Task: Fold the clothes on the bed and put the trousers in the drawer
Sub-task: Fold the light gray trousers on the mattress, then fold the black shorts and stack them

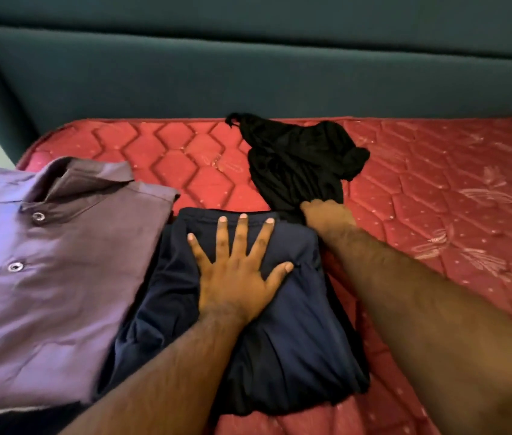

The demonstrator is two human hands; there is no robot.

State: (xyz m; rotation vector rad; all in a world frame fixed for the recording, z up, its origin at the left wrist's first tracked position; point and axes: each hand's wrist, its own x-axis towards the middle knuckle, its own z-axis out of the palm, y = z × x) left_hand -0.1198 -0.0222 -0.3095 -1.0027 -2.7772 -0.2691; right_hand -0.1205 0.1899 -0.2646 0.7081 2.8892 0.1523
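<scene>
A folded navy garment (pixel 282 334) lies in the middle of the red mattress (pixel 436 199). My left hand (pixel 235 271) presses flat on it with fingers spread. Beyond it sits a crumpled black garment (pixel 295 161). My right hand (pixel 326 215) grips the near edge of that black cloth; its fingers are hidden in the fabric. A folded purple collared shirt (pixel 50 262) with buttons lies at the left, its edge touching the navy garment.
A dark teal padded headboard (pixel 248 73) runs along the far side of the mattress. Bare quilted mattress stretches to the right of my right arm. The mattress's rounded corner is at the far left.
</scene>
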